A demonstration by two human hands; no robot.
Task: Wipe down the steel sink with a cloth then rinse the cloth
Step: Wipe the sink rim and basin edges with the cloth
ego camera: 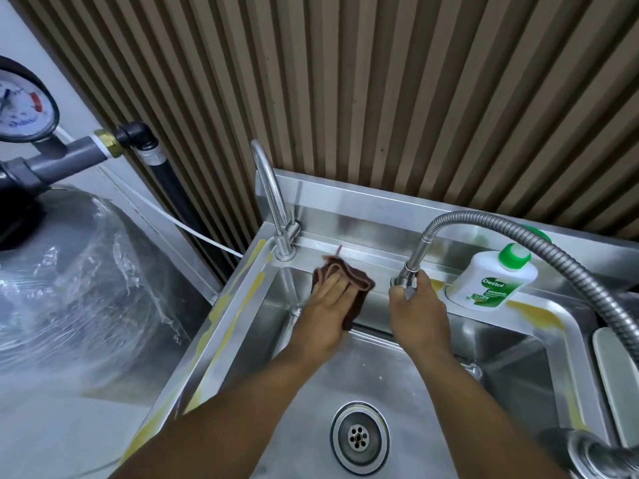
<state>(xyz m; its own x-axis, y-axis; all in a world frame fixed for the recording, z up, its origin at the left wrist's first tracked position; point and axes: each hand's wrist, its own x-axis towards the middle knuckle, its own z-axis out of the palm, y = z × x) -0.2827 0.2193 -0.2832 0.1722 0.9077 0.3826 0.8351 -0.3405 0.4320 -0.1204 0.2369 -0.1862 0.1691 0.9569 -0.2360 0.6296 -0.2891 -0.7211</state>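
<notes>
Your left hand presses the cloth to the sink's back wall while your right grips the hose nozzle.

Your left hand [326, 300] lies flat, fingers spread, pinning the brown cloth [349, 285] against the upper back wall of the steel sink [397, 385], just right of the gooseneck tap [273, 198]. Your right hand [416, 311] is closed around the nozzle [406, 280] of the flexible metal hose [539, 243], held over the back rim. A Dettol bottle [492, 280] stands on the ledge just right of that hand. The drain [359, 437] sits near the basin's front, well apart from the cloth. Yellowish residue [257, 281] streaks the rim.
</notes>
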